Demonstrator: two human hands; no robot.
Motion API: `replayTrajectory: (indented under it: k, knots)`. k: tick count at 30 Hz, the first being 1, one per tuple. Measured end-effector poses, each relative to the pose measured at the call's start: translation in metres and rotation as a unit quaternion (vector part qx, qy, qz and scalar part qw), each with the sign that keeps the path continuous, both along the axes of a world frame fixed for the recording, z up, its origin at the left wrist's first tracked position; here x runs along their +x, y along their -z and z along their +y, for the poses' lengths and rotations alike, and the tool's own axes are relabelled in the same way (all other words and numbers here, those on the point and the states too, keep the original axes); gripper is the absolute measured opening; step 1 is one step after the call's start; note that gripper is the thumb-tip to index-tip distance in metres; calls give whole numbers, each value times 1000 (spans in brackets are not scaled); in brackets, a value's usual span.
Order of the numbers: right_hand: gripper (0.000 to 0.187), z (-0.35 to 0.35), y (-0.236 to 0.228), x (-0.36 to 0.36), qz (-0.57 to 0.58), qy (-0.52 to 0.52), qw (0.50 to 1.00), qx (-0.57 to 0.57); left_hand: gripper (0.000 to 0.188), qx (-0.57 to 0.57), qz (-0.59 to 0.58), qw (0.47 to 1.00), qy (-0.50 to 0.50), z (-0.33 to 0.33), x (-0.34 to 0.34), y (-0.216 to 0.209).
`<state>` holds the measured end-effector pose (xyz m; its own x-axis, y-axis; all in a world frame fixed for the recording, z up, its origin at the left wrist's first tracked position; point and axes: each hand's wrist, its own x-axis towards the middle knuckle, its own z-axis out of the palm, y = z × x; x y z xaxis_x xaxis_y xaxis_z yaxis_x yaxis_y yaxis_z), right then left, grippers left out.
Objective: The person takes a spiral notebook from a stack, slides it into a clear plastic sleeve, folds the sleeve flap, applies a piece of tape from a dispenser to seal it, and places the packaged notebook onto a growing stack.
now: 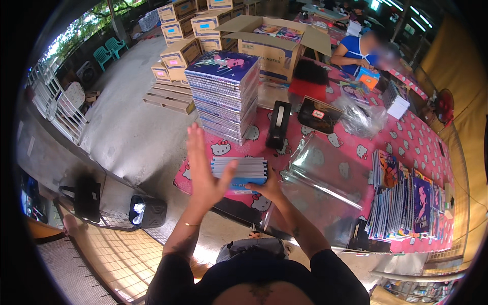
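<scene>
A small bundle of spiral notebooks (240, 168) with blue covers stands on edge at the table's near edge, page edges upward. Fingers stretched and raised, my left hand (204, 170) is at the bundle's left end; whether its palm touches the bundle I cannot tell. My right hand (269, 187) grips the right end, thumb on the near cover and fingers behind. Just beyond rises a tall stack of wrapped spiral notebooks (222, 96) with a purple cover on top. Clear plastic sleeves (325, 178) lie right of my right hand.
A black tape dispenser (278, 124) and a dark box (319, 115) sit behind the sleeves. Rows of notebooks (401, 208) fill the right side of the pink patterned table. Cartons (269, 51) stand behind. Across the table a person in blue (351, 53) handles an orange-and-blue item.
</scene>
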<state>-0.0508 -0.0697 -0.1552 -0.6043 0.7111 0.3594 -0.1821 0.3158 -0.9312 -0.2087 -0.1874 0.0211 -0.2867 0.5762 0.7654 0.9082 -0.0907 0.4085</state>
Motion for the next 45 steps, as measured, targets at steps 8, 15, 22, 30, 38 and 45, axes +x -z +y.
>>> replayTrajectory:
  k: [8,15,22,30,38,45]
  knots:
    - [97,5,25,-8,62,-37,993,-97,120,-323,176,918,150,29,3,51]
    - [99,7,19,-4,19,-21,997,-75,83,-388,230,879,155,41,-18,44]
    - [98,4,-27,36,18,131,989,73,68,-285,177,922,194,38,-3,28]
    - [80,-46,-32,199,43,171,890,-421,63,-374,-513,715,294,71,81,97]
    - [60,3,51,345,-5,219,835,-505,71,-456,-515,647,329,122,198,165]
    - [80,28,53,359,-596,302,735,115,57,-340,-642,605,325,89,188,185]
